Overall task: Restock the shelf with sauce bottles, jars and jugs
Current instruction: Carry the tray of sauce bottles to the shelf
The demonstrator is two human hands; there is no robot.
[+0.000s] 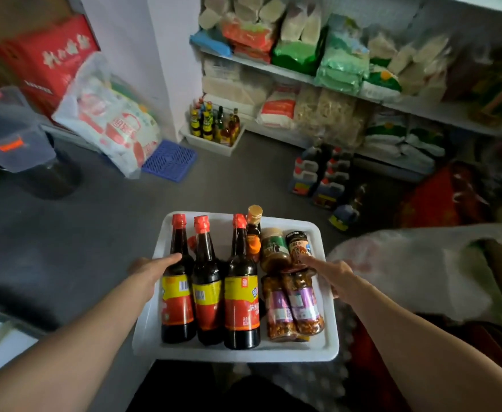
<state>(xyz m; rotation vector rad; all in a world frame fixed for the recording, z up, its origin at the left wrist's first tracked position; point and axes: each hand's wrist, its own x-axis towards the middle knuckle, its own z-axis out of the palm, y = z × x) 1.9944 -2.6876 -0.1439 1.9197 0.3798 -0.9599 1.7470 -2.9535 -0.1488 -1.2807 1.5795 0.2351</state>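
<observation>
I carry a white tray (330, 346) in front of me. My left hand (150, 270) grips its left rim and my right hand (337, 278) grips its right rim. In the tray stand three dark sauce bottles (241, 295) with red caps and yellow-red labels, a smaller bottle with a gold cap (254, 230), and several jars (296, 307) of chili sauce and paste on the right side. Ahead, the shelf (303, 77) holds bagged goods.
A second white tray of bottles (214, 126) sits on the floor at the shelf's left end. Several jugs (318, 176) stand on the floor before the shelf. A blue crate (169, 160), a white sack (110, 120) and red boxes (50, 58) lie left.
</observation>
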